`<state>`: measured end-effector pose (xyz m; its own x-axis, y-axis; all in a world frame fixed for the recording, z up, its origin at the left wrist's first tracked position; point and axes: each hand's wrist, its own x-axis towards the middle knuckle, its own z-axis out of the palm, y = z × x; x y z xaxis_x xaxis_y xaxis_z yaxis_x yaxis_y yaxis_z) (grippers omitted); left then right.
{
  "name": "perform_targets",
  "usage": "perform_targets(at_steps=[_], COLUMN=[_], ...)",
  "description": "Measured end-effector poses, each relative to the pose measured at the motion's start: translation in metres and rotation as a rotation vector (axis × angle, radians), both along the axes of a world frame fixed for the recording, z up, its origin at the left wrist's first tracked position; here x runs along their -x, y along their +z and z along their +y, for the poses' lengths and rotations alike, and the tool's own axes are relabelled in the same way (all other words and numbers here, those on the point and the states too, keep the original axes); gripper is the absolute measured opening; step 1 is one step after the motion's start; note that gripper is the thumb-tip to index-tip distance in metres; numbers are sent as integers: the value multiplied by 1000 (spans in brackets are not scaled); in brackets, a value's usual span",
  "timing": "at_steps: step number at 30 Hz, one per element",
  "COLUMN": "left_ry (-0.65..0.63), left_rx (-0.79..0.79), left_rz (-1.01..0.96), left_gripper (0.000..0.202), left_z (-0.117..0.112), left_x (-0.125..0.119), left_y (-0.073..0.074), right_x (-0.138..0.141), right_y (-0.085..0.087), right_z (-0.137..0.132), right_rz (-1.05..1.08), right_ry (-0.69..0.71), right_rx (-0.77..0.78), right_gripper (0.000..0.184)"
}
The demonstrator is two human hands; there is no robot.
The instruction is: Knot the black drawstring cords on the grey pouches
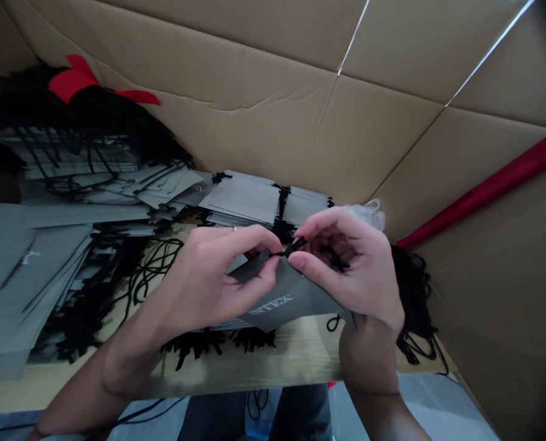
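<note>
A grey paper card (277, 304) with white lettering hangs tilted between my two hands. My left hand (213, 278) pinches its top edge, fingertips close to a black cord (294, 246) knotted there. Thumb and fingers of my right hand (351, 263) close around the cord's loop, and a further bit of black cord shows inside the curled fingers. Below and behind the card lies a stack of similar cards, with black cord ends (254, 339) sticking out toward the table's front edge. Part of the knot is hidden by my fingertips.
Large grey cards (7, 288) are piled at the left. Bundled black cords with a red strip (71, 82) lie behind them. Small card stacks (243, 196) stand against the cardboard wall (254, 79). More black cords (413, 294) lie at the right, beneath a slanting dark red strip (484, 187).
</note>
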<state>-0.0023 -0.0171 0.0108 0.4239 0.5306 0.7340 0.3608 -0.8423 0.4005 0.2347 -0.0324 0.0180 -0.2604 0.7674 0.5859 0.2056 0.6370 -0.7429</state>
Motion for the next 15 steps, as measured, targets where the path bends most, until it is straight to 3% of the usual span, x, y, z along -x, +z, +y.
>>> perform_targets(at_steps=[6, 11, 15], left_ry=[-12, -82, -64], left_rx=[-14, -21, -79], left_rz=[-18, -64, -60], left_gripper=[7, 27, 20], left_z=[1, 4, 2], left_x=[0, 0, -2], left_y=[-3, -8, -8], right_x=[1, 1, 2], right_y=[3, 2, 0], right_z=[-2, -2, -1], right_rz=[28, 43, 48], right_ry=[-39, -19, -44], right_rx=[-26, -33, -47], right_gripper=[28, 30, 32])
